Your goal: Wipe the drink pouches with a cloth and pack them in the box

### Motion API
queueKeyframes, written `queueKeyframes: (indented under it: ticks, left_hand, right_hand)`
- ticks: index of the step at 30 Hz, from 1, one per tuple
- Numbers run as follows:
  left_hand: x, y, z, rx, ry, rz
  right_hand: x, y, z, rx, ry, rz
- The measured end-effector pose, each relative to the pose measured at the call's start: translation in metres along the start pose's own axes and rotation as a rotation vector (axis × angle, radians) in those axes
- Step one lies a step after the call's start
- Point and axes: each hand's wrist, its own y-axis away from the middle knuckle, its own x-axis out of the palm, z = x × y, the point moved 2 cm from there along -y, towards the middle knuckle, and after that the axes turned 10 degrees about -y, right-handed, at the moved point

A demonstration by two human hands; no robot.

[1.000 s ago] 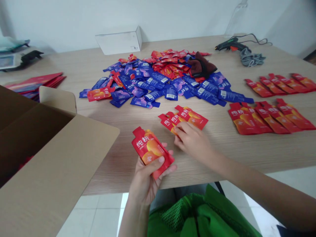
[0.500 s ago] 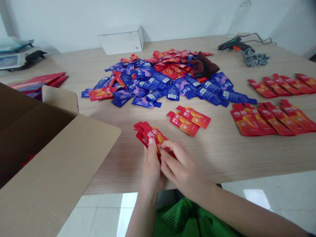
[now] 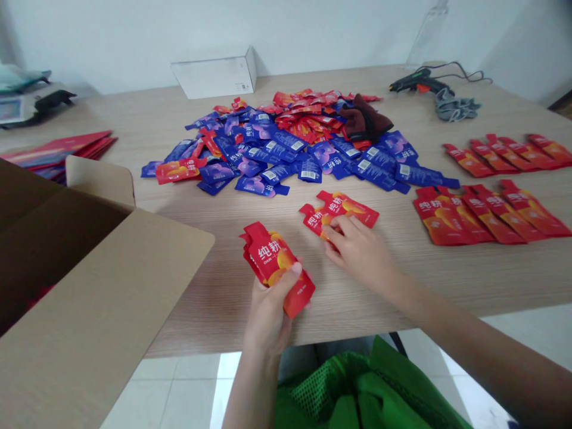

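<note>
My left hand is closed round a small stack of red sachets with a spout-shaped neck, white lettering and orange fruit print. The thumb presses across the top one. To the right on the table lie two overlapping sachets of the same kind, a front red sachet and a rear red sachet. My right hand is over their near side, fingers bent and thumb close to them at the lower part of the front sachet, which they partly cover.
A heap of blue sachets and red sachets spreads behind, with a brown cloth on it. Rows of red sachets lie right. An open cardboard box stands left. Farther back are a white box and a glue gun.
My right hand has left the stack in my left hand and moved right to the two sachets on the table. The stack now shows more fully, held by the left hand alone.
</note>
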Motion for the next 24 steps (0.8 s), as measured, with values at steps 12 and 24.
queueKeyframes:
  ticks: [12, 24]
  left_hand:
    - [0.020, -0.004, 0.009, 0.150, 0.047, -0.011]
    - [0.003, 0.008, -0.011, 0.022, 0.055, -0.021]
  right_hand:
    - [-0.006, 0.032, 0.090, -0.075, -0.530, -0.248]
    - [-0.038, -0.004, -0.008, 0.072, -0.240, -0.112]
